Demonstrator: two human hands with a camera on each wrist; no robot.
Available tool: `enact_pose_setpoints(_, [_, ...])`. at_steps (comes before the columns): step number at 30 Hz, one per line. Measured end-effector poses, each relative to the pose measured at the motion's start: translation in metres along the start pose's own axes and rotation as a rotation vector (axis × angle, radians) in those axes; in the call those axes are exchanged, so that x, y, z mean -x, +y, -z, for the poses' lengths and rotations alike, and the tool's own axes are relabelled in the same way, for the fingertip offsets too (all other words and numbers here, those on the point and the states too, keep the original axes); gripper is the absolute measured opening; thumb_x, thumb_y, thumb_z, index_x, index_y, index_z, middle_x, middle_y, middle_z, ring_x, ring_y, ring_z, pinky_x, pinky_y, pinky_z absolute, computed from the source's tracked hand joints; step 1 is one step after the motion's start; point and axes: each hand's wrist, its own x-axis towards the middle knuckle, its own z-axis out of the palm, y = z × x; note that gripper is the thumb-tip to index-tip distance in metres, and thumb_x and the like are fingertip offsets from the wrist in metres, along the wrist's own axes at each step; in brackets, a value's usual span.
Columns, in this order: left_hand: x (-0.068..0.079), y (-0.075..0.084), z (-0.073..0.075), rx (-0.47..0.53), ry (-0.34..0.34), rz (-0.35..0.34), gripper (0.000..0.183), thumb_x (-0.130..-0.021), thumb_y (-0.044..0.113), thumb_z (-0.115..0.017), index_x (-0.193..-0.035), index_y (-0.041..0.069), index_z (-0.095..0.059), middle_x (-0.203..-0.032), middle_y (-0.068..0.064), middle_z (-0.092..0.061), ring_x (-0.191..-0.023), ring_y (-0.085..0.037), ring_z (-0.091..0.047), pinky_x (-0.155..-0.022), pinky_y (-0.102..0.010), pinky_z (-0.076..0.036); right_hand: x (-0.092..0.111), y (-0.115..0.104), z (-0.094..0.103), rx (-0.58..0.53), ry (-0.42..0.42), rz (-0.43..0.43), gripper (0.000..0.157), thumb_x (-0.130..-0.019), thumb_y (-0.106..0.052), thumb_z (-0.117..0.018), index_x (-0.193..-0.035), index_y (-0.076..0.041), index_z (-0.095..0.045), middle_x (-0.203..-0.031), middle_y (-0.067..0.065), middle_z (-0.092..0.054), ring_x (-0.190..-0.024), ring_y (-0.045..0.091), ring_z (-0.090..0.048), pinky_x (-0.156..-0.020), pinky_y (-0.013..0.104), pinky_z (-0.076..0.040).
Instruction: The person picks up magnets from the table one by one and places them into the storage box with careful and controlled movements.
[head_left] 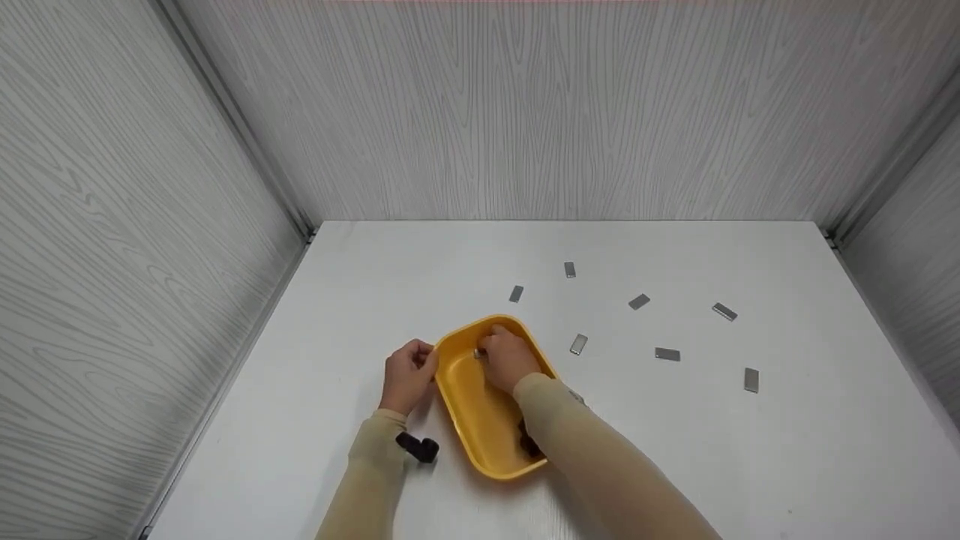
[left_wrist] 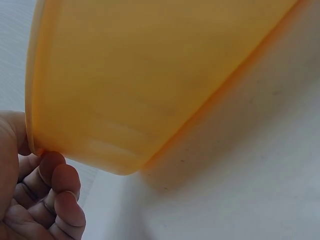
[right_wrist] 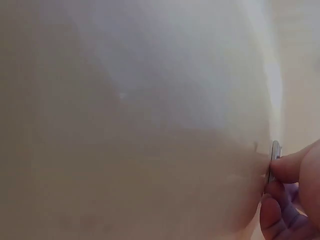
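A yellow plastic tray [head_left: 491,431] with raised walls stands on the white table, slightly turned. At its left rim, my left hand [head_left: 407,379] pinches the edge between thumb and fingers; the left wrist view shows the tray's wall [left_wrist: 125,90] from outside. My right hand [head_left: 508,358] reaches inside the tray near its far end. Between its thumb and fingers it pinches a small flat silver metal piece [right_wrist: 274,157], seen edge-on in the right wrist view. In the head view only a bit of that piece shows, and the right forearm covers part of the tray.
Several similar silver pieces lie scattered on the table beyond and right of the tray, among them one near the tray [head_left: 578,344], one farther back [head_left: 570,269] and one at the far right [head_left: 751,380]. Grey wood-grain panels [head_left: 525,112] enclose the table's back and sides.
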Motion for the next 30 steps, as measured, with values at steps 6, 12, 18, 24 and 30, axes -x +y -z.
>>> enact_pose_setpoints(6, [0.0013, 0.0001, -0.001, 0.008, -0.008, 0.008, 0.012, -0.092, 0.018, -0.062, -0.089, 0.007, -0.066, -0.076, -0.005, -0.062, -0.064, -0.02, -0.058, -0.056, -0.029, -0.052, 0.0001, -0.0013, 0.0006, 0.103, -0.012, -0.017, 0.009, -0.091, -0.006, -0.062, -0.091, -0.006, -0.071, -0.087, 0.003, -0.056, -0.077, 0.017, -0.052, -0.078, 0.03, -0.049])
enact_pose_setpoints(12, [0.0022, -0.0011, -0.0015, -0.008, -0.001, 0.009, 0.011, -0.091, 0.016, -0.062, -0.088, 0.007, -0.066, -0.076, -0.005, -0.063, -0.064, -0.019, -0.058, -0.055, -0.028, -0.051, 0.0002, -0.0015, -0.0014, 0.081, -0.015, -0.046, 0.013, -0.093, -0.012, -0.06, -0.092, -0.004, -0.07, -0.087, 0.003, -0.058, -0.079, 0.018, -0.052, -0.083, 0.033, -0.049])
enact_pose_setpoints(18, [0.0001, -0.0005, -0.0025, -0.038, 0.01, -0.022, 0.008, -0.089, 0.013, -0.061, -0.086, 0.007, -0.066, -0.073, -0.003, -0.061, -0.061, -0.017, -0.057, -0.053, -0.026, -0.05, 0.0, -0.001, -0.001, 0.143, 0.023, -0.04, 0.015, -0.094, -0.01, -0.057, -0.088, -0.004, -0.069, -0.085, 0.006, -0.06, -0.078, 0.02, -0.055, -0.079, 0.033, -0.051])
enact_pose_setpoints(24, [-0.002, 0.0002, -0.0029, -0.055, 0.023, -0.022, 0.006, -0.088, 0.012, -0.062, -0.085, 0.008, -0.065, -0.073, -0.003, -0.061, -0.06, -0.017, -0.056, -0.053, -0.026, -0.049, -0.0002, -0.0027, 0.0012, 0.162, 0.022, -0.063, 0.012, -0.094, -0.007, -0.057, -0.093, -0.002, -0.068, -0.086, 0.007, -0.058, -0.077, 0.02, -0.054, -0.078, 0.032, -0.052])
enact_pose_setpoints(30, [-0.002, 0.0005, -0.0023, -0.044, 0.017, -0.012, 0.006, -0.089, 0.012, -0.062, -0.086, 0.007, -0.065, -0.075, -0.004, -0.061, -0.063, -0.017, -0.057, -0.055, -0.027, -0.05, -0.0005, -0.0049, 0.0038, 0.117, 0.004, -0.1, 0.014, -0.095, -0.009, -0.056, -0.097, -0.002, -0.068, -0.089, 0.006, -0.059, -0.078, 0.02, -0.054, -0.081, 0.033, -0.051])
